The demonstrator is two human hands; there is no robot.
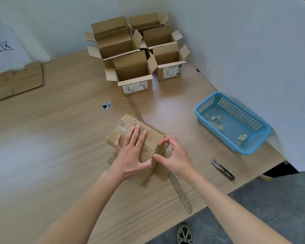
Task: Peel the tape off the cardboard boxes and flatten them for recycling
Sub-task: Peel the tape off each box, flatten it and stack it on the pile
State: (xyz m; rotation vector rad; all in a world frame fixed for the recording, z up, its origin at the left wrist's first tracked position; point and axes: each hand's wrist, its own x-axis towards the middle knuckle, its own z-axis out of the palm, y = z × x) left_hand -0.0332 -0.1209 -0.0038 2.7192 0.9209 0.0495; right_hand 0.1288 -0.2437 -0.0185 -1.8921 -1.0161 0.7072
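Hands (130,152) flat on box (153,138)

A light wood-grain desk (60,134) with a round cable grommet (106,105) stands against pale white walls (236,41). The floor (271,208) is dark grey stone-patterned tile, under soft, even light.

Taped brown box (130,127), half-flattened, mid-table

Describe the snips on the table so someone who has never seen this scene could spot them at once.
Start at the blue basket on the right side of the wooden table. Just in front of it, near the table's edge and right of the right hand, lie the snips. They are the only dark, slim metal tool there; everything else nearby is cardboard or plastic.
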